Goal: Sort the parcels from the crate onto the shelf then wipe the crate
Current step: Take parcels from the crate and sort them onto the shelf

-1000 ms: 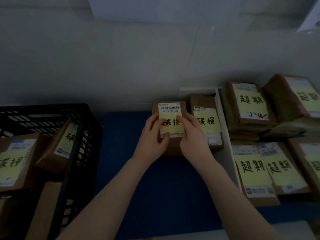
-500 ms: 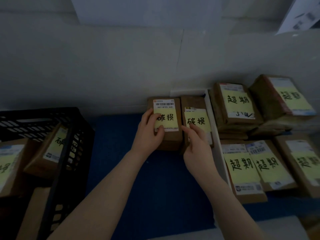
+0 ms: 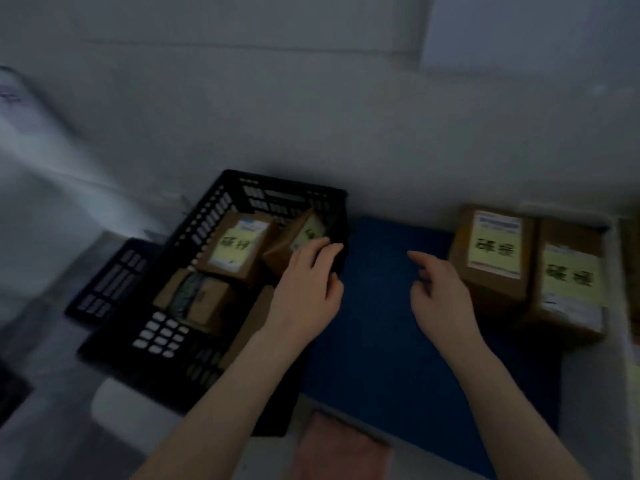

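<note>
Reaching over the rim of the black slotted plastic crate [image 3: 221, 216], the left hand [image 3: 304, 289] spreads empty toward a tilted brown cardboard parcel with a yellow label [image 3: 298, 237] (others lie beside it). The right hand [image 3: 440, 292] hovers loosely open, empty, near two shelved brown labelled boxes [image 3: 495, 251] over the blue mat [image 3: 381, 306], probably ready to help.

A dim parcel-sorting or storeroom corner: brown cardboard parcels with barcode stickers and yellow handwritten labels [image 3: 493, 242] stand on a blue-lined shelf [image 3: 381, 306] against a bare white wall [image 3: 311, 116], beside a black slotted plastic crate [image 3: 207, 216] holding more labelled parcels [image 3: 235, 245].
</note>
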`<act>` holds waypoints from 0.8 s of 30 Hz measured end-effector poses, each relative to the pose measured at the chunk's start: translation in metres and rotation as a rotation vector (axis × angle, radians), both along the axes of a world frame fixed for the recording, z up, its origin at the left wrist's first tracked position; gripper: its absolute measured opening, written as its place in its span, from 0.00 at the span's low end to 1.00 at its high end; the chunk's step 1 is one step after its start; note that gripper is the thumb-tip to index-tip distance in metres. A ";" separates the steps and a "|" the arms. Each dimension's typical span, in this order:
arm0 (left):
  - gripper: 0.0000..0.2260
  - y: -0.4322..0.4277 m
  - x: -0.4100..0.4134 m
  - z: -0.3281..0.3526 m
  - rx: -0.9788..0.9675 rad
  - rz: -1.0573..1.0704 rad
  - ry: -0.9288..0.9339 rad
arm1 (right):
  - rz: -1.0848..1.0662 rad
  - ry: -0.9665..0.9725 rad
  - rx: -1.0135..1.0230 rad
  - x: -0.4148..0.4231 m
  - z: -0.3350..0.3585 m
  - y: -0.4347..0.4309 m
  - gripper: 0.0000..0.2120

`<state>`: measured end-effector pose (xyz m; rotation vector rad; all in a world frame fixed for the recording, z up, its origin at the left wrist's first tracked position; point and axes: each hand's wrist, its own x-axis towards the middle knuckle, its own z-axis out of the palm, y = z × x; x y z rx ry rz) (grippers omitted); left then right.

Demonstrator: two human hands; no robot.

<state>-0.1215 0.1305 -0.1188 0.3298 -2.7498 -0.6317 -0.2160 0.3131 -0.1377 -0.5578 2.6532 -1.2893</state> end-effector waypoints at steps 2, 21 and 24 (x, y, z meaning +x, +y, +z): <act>0.19 -0.025 0.028 -0.005 0.003 0.085 -0.025 | 0.073 -0.009 -0.013 0.012 -0.002 -0.029 0.22; 0.22 -0.270 0.014 -0.061 0.102 -0.037 -0.348 | 0.197 -0.025 0.102 0.046 -0.041 -0.296 0.20; 0.25 -0.278 0.006 -0.075 0.163 -0.089 -0.399 | 0.174 -0.071 0.191 0.041 -0.057 -0.305 0.22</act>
